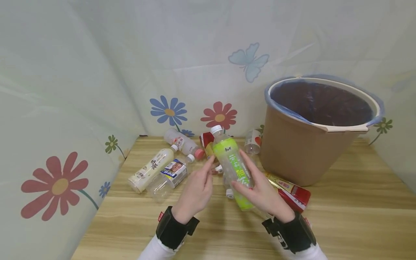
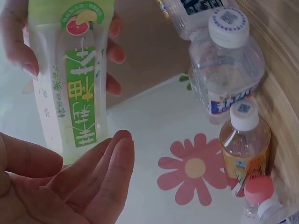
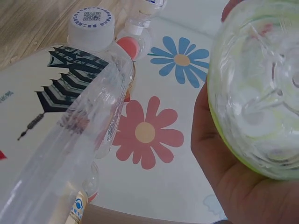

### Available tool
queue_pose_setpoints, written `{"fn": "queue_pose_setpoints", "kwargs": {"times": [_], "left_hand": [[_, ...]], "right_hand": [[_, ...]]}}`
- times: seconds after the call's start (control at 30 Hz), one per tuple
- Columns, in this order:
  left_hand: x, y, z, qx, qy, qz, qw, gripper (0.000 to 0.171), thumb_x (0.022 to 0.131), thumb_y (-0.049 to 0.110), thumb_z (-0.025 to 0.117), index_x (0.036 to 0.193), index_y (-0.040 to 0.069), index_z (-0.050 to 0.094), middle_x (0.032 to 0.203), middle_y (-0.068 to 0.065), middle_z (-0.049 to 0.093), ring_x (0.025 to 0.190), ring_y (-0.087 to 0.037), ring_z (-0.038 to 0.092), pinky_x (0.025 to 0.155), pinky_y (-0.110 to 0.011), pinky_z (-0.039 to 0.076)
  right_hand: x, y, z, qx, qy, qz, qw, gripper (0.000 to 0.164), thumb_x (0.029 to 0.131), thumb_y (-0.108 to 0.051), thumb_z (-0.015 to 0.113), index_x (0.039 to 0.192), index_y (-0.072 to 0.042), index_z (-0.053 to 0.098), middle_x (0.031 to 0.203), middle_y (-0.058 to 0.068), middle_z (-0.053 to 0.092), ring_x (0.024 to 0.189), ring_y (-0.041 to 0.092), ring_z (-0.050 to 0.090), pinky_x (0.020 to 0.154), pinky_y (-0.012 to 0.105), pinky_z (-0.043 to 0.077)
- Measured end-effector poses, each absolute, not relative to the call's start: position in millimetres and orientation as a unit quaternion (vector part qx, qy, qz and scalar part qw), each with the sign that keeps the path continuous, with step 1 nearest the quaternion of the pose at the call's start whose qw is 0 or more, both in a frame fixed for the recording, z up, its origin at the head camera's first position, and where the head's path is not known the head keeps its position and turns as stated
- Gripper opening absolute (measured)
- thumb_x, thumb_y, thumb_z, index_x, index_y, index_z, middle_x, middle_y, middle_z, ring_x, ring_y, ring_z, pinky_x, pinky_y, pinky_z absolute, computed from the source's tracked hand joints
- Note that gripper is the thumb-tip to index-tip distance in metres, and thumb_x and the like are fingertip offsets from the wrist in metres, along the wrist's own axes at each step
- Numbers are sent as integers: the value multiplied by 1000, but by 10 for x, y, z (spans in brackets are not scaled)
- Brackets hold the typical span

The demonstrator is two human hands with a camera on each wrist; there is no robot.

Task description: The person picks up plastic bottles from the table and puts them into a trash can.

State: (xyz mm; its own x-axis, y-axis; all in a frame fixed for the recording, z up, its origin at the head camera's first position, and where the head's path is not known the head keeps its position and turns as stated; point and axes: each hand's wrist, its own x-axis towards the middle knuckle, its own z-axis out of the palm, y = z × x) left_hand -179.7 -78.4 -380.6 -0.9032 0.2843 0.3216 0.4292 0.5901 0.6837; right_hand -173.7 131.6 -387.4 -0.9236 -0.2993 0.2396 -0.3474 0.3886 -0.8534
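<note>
A clear plastic drink bottle with a green label and white cap hangs tilted over the table, cap end away from me. My right hand grips it, thumb on the near side and fingers round the far side. In the right wrist view its round base faces the camera. My left hand is close beside the bottle's left side, fingers extended. In the left wrist view the thumb and fingers of this hand are spread near the bottle's label end, with nothing gripped between them.
Left of the hands lie a milk-tea bottle, a clear bottle with a blue label and a pink-capped bottle. A lined brown bin stands at the right, with a red and gold packet at its foot and a clear bottle beside it.
</note>
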Motion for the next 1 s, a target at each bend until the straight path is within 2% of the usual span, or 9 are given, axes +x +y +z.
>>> {"fn": "queue_pose_setpoints", "kwargs": {"times": [0.07, 0.17, 0.23, 0.3, 0.37, 0.5, 0.73, 0.87, 1.0], "left_hand": [[-1808, -779, -3818, -202, -894, -385, 106, 51, 102, 4, 43, 152, 3, 42, 67, -2, 50, 53, -10, 44, 52, -24, 40], [-1820, -773, -3842, -208, -904, -346, 142, 53, 100, 2, 43, 152, 9, 44, 99, -11, 73, 72, -17, 65, 65, -29, 55], [-1824, -771, -3854, -213, -907, -328, 158, 55, 98, 0, 43, 152, 13, 46, 129, -10, 70, 97, -22, 72, 83, -35, 61], [-1824, -769, -3862, -219, -908, -314, 170, 55, 98, -1, 42, 151, 14, 48, 145, -6, 60, 123, -22, 65, 102, -39, 56], [-1822, -766, -3865, -225, -908, -309, 173, 55, 98, -1, 42, 150, 14, 49, 146, -5, 59, 132, -23, 60, 109, -40, 51], [-1814, -762, -3861, -231, -907, -304, 177, 55, 96, -2, 42, 148, 15, 51, 144, -6, 62, 132, -23, 60, 108, -40, 52], [-1815, -763, -3839, -238, -905, -299, 186, 56, 95, -2, 44, 148, 15, 51, 146, -7, 60, 133, -24, 59, 110, -40, 50], [-1819, -738, -3813, -247, -900, -292, 207, 54, 96, 1, 48, 148, 14, 51, 146, -8, 59, 130, -24, 61, 106, -40, 53], [-1823, -684, -3779, -254, -899, -282, 220, 50, 98, 5, 52, 147, 13, 52, 146, -8, 58, 127, -24, 63, 104, -40, 54]], "right_hand": [[-1741, 1323, -3869, 187, -836, 515, 24, 86, 94, -19, 69, 163, -22, 17, 151, 26, 41, 112, 36, 61, 77, 38, 63], [-1748, 1338, -3865, 173, -843, 509, 24, 86, 93, -21, 69, 162, -21, 17, 151, 25, 42, 110, 35, 60, 77, 40, 63], [-1751, 1358, -3862, 163, -848, 505, 26, 87, 93, -21, 69, 162, -20, 17, 150, 24, 43, 108, 35, 60, 77, 40, 63], [-1753, 1385, -3857, 159, -851, 500, 28, 87, 92, -19, 69, 162, -19, 17, 149, 25, 44, 108, 35, 60, 77, 41, 63], [-1754, 1413, -3849, 160, -851, 500, 31, 88, 90, -15, 66, 162, -20, 17, 149, 25, 43, 107, 35, 59, 76, 40, 62], [-1757, 1471, -3819, 176, -842, 508, 40, 90, 86, -10, 62, 162, -20, 15, 149, 26, 41, 108, 37, 57, 76, 40, 60], [-1767, 1582, -3625, 180, -836, 516, 54, 84, 94, -15, 62, 163, -15, 14, 149, 26, 41, 112, 37, 56, 80, 39, 57], [-1796, 1653, -3389, 199, -834, 510, 69, 82, 95, -11, 61, 163, -17, 15, 150, 24, 42, 110, 31, 56, 79, 31, 56], [-1837, 1740, -3074, 207, -817, 531, 85, 78, 96, -8, 59, 162, -16, 17, 144, 25, 46, 102, 16, 61, 70, 27, 60]]}}
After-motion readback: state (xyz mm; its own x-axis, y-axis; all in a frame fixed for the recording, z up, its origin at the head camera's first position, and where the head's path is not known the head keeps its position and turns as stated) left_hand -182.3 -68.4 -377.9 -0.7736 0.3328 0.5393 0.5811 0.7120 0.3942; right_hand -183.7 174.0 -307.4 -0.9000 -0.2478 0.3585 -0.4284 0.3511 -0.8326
